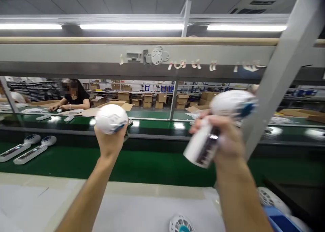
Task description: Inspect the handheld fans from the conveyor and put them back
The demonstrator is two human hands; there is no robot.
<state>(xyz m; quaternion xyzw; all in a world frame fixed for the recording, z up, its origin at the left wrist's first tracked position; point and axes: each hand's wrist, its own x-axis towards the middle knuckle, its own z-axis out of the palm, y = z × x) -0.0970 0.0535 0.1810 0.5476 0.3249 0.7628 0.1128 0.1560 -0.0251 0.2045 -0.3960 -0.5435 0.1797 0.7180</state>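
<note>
My left hand (111, 142) is raised over the green belt, its fingers closed around a white handheld fan (111, 118). That fan's rounded head faces me with a teal mark at its lower right, and its handle is hidden by the hand. Farther right, my right hand (225, 134) grips a second white handheld fan (201, 147) by the handle, which has a dark glossy strip. Its rounded head (232, 103) shows above the hand; motion blurs both. A fan head (181, 224) with a vented grille and teal centre lies on the white worktop (152, 211) below.
Two white fans (35, 154) lie on the green belt (152, 164) at left. A slanted post (281, 66) stands beside my right hand. At lower right are a blue bin (281, 220) and white vented parts (273, 198). Across the line a co-worker (74, 95) sits handling parts.
</note>
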